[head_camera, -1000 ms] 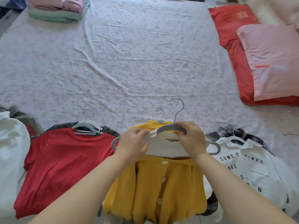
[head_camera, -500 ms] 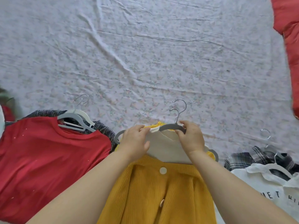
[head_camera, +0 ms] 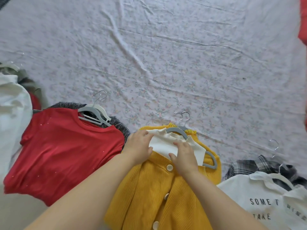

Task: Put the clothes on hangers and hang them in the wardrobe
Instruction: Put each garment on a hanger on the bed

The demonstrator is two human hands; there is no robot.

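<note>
From where the head camera looks down, the bed sheet (head_camera: 182, 63) has a row of clothes along its near edge, and most of them are already on hangers: a red top (head_camera: 66, 146) over something dark and knitted, a yellow cardigan (head_camera: 154, 196) in the middle, and a white printed shirt (head_camera: 259, 205) lying on a plaid shirt (head_camera: 259, 165). At the far left a white garment (head_camera: 11, 113) lies over an olive one, too blurred to make out. Nothing is hung up yet and no wardrobe is in sight, so I'd judge the hanging is all left to do. The piece in hand is a small white top (head_camera: 166, 145) lying on the cardigan's chest, with a grey hanger (head_camera: 176, 130) through its neck. The hanger's right end pokes out past the hem side, and the left end is hidden under the hand, so the fitting looks nearly done. 2 metal hooks sit close together above the collar. The left hand (head_camera: 139, 146) has its fingers curled over the top's left shoulder with the thumb underneath, pinching the cloth. The right hand (head_camera: 184, 156) rests lightly bent fingers on the top's front with the thumb spread. I cannot tell whether it nips any fabric.
</note>
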